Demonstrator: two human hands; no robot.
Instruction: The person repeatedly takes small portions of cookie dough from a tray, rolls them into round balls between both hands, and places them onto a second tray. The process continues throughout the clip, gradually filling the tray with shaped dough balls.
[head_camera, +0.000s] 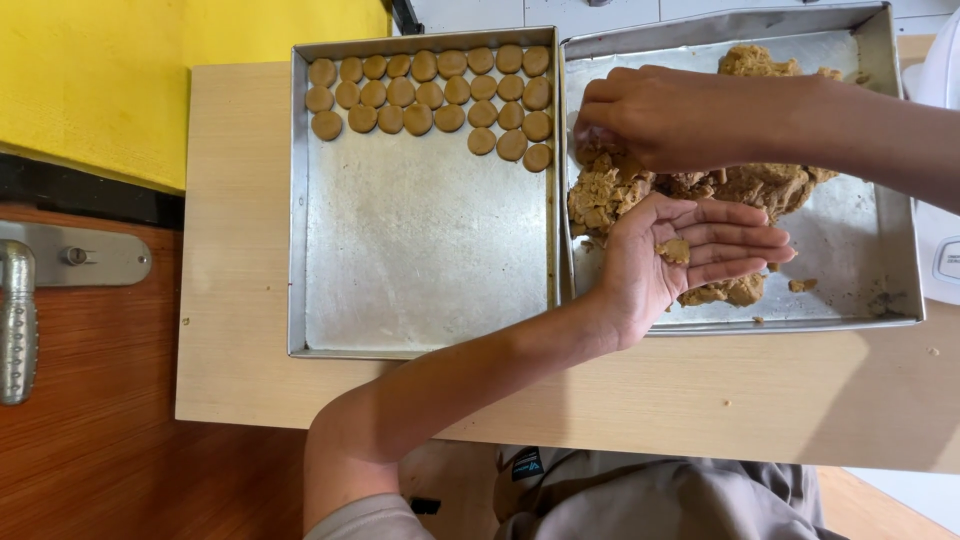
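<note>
My left hand (668, 262) lies palm up over the front of the right metal tray (900, 200), with a small dough piece (674, 250) resting on the palm. My right hand (680, 118) reaches in from the right, knuckles up. Its fingertips pinch into the brown dough mass (745, 185) heaped in that tray. The left metal tray (420, 250) holds several flat round dough discs (430, 95) in three rows along its far edge.
Both trays sit side by side on a light wooden table (240, 250). A yellow surface (100, 80) lies at the far left, and a wooden door with a metal handle (15, 320) is at the left. A white object (940, 250) stands at the right edge.
</note>
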